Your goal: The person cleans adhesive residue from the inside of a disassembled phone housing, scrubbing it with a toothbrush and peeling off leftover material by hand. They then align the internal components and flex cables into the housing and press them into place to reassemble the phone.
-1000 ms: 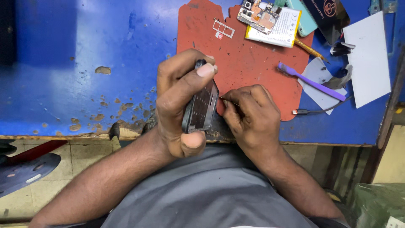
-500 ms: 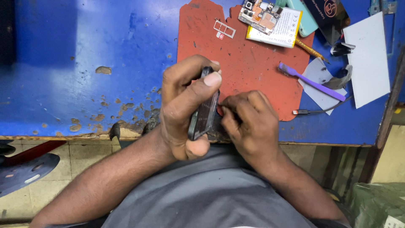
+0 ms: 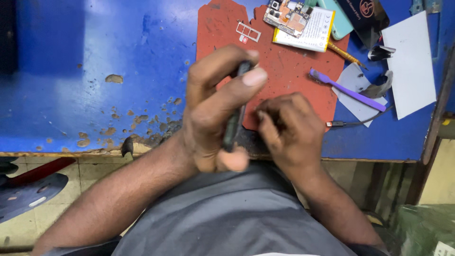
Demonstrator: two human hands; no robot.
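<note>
My left hand (image 3: 213, 106) grips a dark phone body (image 3: 234, 121) edge-on, thumb at its top and fingers wrapped around its back, just above the near edge of the blue workbench (image 3: 95, 71). My right hand (image 3: 289, 130) sits close beside the phone on its right, fingers curled and pinched against its side. Whether that hand holds a small tool is hidden by the fingers. Both hands hover over the lower part of a red work mat (image 3: 284, 71).
At the mat's far edge lie a SIM tray (image 3: 248, 32), a circuit board (image 3: 287, 13) on a white-and-yellow battery (image 3: 310, 31), and a pencil-like stick (image 3: 345, 54). A purple pry tool (image 3: 346, 89), white sheets (image 3: 411, 61), a cable plug (image 3: 334, 124) and a dark phone cover (image 3: 365, 12) lie to the right.
My left hand has turned the phone from showing its open face to standing edge-on. The right hand's fingers stayed pressed at its side.
</note>
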